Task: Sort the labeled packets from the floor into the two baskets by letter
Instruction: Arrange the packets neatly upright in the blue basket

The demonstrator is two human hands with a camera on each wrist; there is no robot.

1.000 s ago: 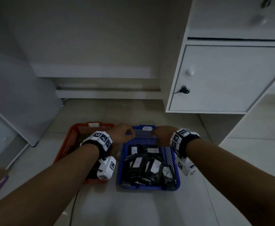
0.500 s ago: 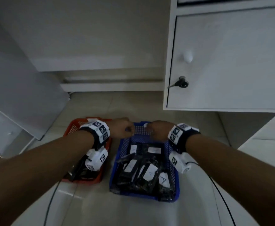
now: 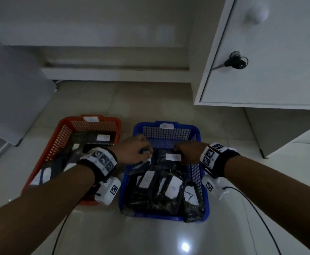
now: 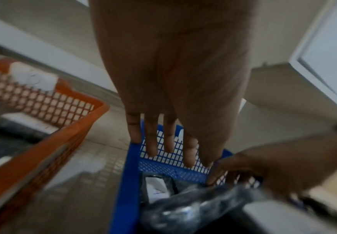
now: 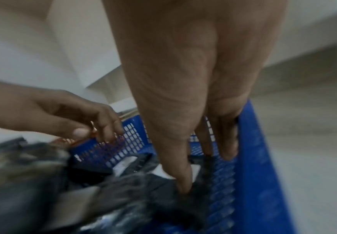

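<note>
**Both hands tidying packets in the blue basket**

The blue basket is the landmark. Dark labeled packets fill it; more lie in the red basket just beside it on its left. No packet shows on the floor around it. The left hand hovers over its far end, fingers straight, holding nothing. The right hand reaches inside, fingers straight, pressing a packet down, likely to settle the pile.
</note>
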